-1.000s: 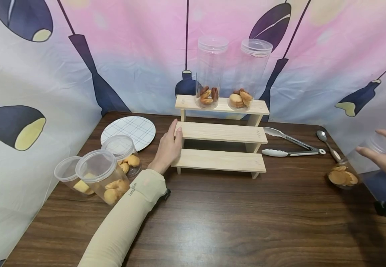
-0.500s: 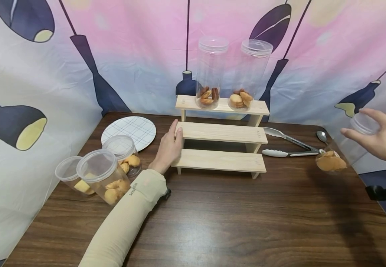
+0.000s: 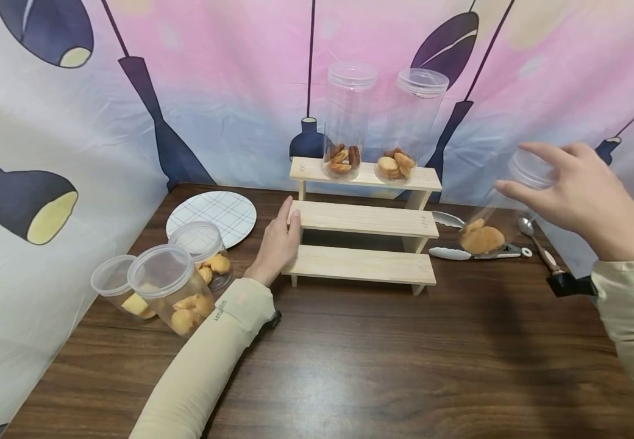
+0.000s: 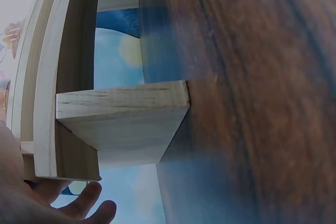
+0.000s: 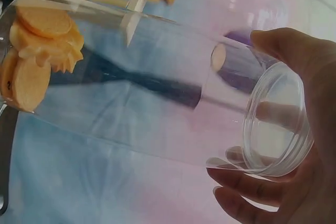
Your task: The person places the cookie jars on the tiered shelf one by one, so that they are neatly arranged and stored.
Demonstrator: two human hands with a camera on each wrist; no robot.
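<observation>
My right hand (image 3: 580, 195) grips a tall clear jar (image 5: 157, 90) around its lidded end, thumb on one side and fingers on the other. Several round cookies (image 3: 481, 238) lie in its bottom. In the head view the jar hangs tilted above the tongs, right of a three-step wooden stand (image 3: 361, 263). At the stand's left end my left hand (image 3: 275, 244) holds the side of the steps. The left wrist view shows its fingers (image 4: 86, 200) bent past a board's end; the thumb is hidden there. Two tall lidded jars (image 3: 344, 122) of cookies stand on the top step.
Three shorter lidded jars (image 3: 163, 277) with cookies stand at the left, beside a checked white plate (image 3: 224, 210). Tongs (image 3: 451, 252) and a spoon (image 3: 542, 247) lie right of the stand. A patterned cloth (image 3: 229, 91) hangs behind the brown table (image 3: 350, 366).
My right hand has carried the jar left from the table's right edge, toward the stand and over the tongs. The left hand stays on the stand.
</observation>
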